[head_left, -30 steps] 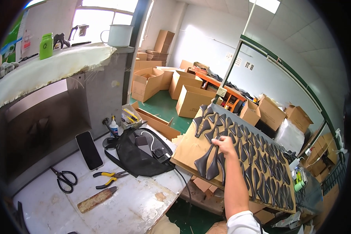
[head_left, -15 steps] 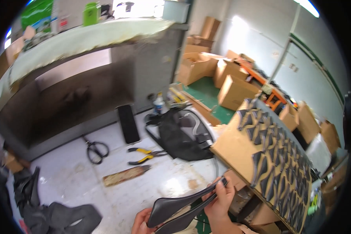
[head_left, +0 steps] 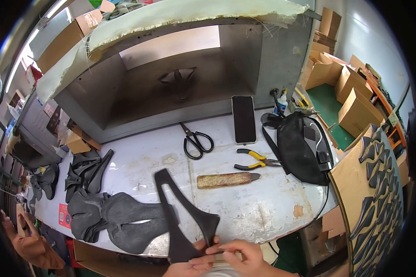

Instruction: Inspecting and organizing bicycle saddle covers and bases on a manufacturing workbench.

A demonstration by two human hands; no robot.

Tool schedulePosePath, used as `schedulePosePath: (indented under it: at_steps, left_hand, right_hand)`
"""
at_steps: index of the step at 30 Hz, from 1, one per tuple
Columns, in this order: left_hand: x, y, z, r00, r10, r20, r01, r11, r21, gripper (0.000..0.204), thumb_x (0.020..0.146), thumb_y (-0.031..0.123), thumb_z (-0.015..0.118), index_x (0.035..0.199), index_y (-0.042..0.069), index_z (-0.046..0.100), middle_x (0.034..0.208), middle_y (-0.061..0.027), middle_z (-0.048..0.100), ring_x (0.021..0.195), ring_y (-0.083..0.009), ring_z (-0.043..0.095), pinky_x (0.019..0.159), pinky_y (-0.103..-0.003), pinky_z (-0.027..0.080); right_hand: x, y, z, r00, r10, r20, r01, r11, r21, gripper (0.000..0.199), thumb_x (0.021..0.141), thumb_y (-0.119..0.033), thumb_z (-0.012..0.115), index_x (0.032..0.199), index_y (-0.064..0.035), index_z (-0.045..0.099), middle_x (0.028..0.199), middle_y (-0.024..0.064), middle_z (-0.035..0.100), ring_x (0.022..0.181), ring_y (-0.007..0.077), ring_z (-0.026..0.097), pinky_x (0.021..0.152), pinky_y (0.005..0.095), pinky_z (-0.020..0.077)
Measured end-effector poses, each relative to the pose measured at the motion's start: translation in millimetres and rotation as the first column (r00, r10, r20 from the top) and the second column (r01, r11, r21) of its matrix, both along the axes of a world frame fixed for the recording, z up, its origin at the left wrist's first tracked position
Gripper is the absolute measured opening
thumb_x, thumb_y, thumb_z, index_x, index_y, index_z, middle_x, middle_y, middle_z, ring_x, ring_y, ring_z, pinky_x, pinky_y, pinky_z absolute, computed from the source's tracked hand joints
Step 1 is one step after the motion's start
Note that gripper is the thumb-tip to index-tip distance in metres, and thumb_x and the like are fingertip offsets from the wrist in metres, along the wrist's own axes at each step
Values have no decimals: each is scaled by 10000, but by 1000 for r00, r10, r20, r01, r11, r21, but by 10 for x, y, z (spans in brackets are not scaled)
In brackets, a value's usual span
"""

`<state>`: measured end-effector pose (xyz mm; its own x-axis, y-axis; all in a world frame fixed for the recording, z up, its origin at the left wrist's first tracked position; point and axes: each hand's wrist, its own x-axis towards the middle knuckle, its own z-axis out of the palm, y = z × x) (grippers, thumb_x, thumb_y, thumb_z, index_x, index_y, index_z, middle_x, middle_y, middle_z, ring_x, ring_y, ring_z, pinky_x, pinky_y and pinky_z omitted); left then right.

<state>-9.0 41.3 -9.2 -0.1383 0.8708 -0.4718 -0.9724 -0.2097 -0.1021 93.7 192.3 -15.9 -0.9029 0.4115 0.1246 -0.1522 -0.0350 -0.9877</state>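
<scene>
A black bicycle saddle (head_left: 178,217) with a long open slot is held upright and tilted over the front of the table, its narrow nose pointing away. My left hand (head_left: 193,267) is closed on its lower, wide end, with some fingers behind it. At the lower right edge of the saddle, the fingers of my right hand (head_left: 242,256) are pinched together; the exact grip is partly hidden. Left of the saddle lie dark grey saddle-shaped pads (head_left: 136,221) with slits. Beyond it rest a worn wooden-handled tool (head_left: 224,180), black scissors (head_left: 198,142) and yellow-handled pliers (head_left: 256,160).
A grey metal box (head_left: 282,60) with a dark opening stands at the back. A phone (head_left: 243,120) leans near it, beside a black bag (head_left: 300,152). Several dark pieces cover a cardboard-topped board (head_left: 342,189) at right. Another person's arm (head_left: 34,244) shows at far left.
The view has swung left, so the table things appear farther right. The saddle has turned from lying sideways to nose-away, and my right hand has moved from its nose to its wide end.
</scene>
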Motion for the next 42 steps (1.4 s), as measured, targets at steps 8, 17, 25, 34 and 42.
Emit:
schedulePosePath:
  at_steps: [8,17,25,34,42]
  left_hand:
    - [167,201,70,989,-47,-140,12,970,-244,269,1016,328,429,1028,73,515,736,16,410,438,-39,333,394,-185,298]
    - [151,259,-109,860,-6,-510,-245,872,-424,277,977,384,520,897,120,494,684,27,490,538,-61,446,510,-207,379]
    - [-430,16,-84,-104,-750,-653,-530,598,-602,258,868,158,691,998,-34,576,713,-132,625,559,-156,593,496,-300,449]
    - [-333,-7,-92,-321,-827,-461,-854,464,-237,410,816,96,683,1195,29,543,855,-61,498,648,-140,447,552,-271,353]
    - [-477,-218,-223,-301,-742,-598,-883,454,-119,254,918,88,576,1154,-1,540,787,-2,468,682,-67,412,558,-225,313]
  right_hand:
    - [-195,-36,88,975,-4,-220,159,704,692,231,814,-84,686,1015,10,620,718,108,623,539,258,611,482,358,495]
    - [39,125,-82,975,60,-216,143,577,804,199,813,-126,689,956,0,632,699,118,601,581,252,626,509,333,500]
    - [929,599,-65,871,-153,467,128,988,84,66,836,-62,659,844,3,659,708,108,613,586,275,607,556,313,510]
    - [1438,1109,-582,625,-578,525,266,790,553,143,895,12,555,984,91,634,830,180,701,690,192,696,610,276,536]
    - [1631,1358,-768,388,-877,282,83,338,937,152,796,25,602,941,41,643,821,217,639,735,402,627,669,449,502]
